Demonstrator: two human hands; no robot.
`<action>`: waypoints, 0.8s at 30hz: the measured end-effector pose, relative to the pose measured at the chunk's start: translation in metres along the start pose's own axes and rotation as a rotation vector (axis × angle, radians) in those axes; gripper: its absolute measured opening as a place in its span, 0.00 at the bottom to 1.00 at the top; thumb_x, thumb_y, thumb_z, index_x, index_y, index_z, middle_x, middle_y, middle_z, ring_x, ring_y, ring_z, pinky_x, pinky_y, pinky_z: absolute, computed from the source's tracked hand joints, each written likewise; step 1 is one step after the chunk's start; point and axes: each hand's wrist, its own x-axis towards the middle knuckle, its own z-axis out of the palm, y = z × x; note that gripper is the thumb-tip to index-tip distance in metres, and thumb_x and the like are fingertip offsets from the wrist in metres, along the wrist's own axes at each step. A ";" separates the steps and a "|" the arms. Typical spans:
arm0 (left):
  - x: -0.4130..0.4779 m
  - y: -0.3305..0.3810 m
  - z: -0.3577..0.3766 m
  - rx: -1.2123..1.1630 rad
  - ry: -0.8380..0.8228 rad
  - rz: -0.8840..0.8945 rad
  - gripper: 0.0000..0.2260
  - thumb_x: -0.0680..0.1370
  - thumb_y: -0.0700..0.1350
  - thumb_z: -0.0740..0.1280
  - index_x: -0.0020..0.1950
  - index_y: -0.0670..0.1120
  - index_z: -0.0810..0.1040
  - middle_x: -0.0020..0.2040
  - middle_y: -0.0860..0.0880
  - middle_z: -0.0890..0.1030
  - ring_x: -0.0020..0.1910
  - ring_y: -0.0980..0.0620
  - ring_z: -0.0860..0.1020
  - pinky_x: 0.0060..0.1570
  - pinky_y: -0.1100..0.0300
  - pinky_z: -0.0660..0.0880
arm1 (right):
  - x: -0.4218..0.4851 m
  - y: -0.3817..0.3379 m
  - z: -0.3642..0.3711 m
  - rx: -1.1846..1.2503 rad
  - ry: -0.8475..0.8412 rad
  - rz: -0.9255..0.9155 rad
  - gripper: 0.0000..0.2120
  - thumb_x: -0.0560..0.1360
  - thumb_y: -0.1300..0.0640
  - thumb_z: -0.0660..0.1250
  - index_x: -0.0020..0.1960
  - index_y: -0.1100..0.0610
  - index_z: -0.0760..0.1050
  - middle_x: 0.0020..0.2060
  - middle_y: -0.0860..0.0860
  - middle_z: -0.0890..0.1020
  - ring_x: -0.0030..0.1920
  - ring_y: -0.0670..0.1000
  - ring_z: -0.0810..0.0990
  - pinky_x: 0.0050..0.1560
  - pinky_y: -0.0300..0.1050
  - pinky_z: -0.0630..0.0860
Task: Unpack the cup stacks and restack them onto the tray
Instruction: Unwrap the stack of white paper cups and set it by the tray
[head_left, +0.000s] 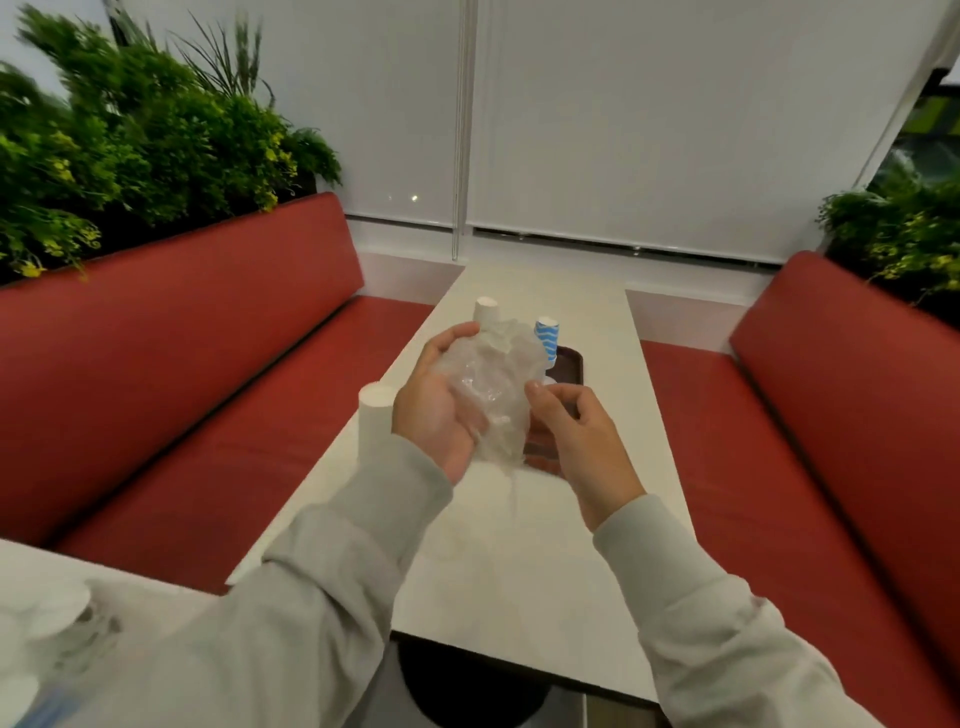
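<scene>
White bench (519, 571) runs down the middle of a booth, with red seats (182, 338) on both sides and blinds (649, 130) and plants (130, 145) behind. On my feed both hands are raised over the bench, well above its top. Left hand (441, 410) has its palm turned in, and its fingers (454, 338) are curled round a crumpled clear plastic wrap (488, 384), gripping it. Right hand (576, 431) is just beside it with fingers (540, 395) curled and tips at the wrap's right edge; I cannot tell if they pinch it or only touch.

Brown tray (570, 364) lies on the bench beyond the hands, mostly hidden by the wrap and right hand. Blue-patterned cup stack (548, 338) stands upside down at the tray's far left, showing just behind the wrap. I can't tell if it is on the tray or beside it. Far white cup stack (487, 312) is upside down, left of the blue one, with its base hidden by the left fingers. Near white cup stack (375, 415) stands on the bench, partly covered by the left wrist. Bottom-left corner shows blurred white cups (47, 613) on another tabletop, too soft for detail.
</scene>
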 end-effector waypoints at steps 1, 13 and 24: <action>-0.011 -0.016 0.002 -0.070 0.009 -0.027 0.10 0.81 0.38 0.60 0.55 0.48 0.79 0.51 0.43 0.84 0.45 0.45 0.84 0.44 0.52 0.81 | -0.010 0.005 -0.008 0.037 -0.011 0.044 0.23 0.72 0.41 0.74 0.59 0.54 0.75 0.52 0.53 0.86 0.52 0.56 0.86 0.58 0.62 0.81; -0.161 -0.169 0.000 0.253 0.201 -0.323 0.21 0.74 0.29 0.64 0.63 0.46 0.78 0.61 0.41 0.81 0.54 0.45 0.80 0.56 0.49 0.77 | -0.113 0.096 -0.146 0.267 0.062 0.370 0.16 0.73 0.68 0.72 0.59 0.58 0.76 0.52 0.57 0.86 0.47 0.54 0.86 0.44 0.52 0.83; -0.218 -0.214 -0.048 0.527 0.160 -0.566 0.24 0.72 0.41 0.77 0.66 0.43 0.77 0.56 0.45 0.85 0.54 0.46 0.85 0.57 0.46 0.81 | -0.166 0.169 -0.169 0.219 -0.046 0.549 0.19 0.73 0.70 0.72 0.61 0.58 0.74 0.52 0.57 0.85 0.51 0.60 0.86 0.44 0.53 0.84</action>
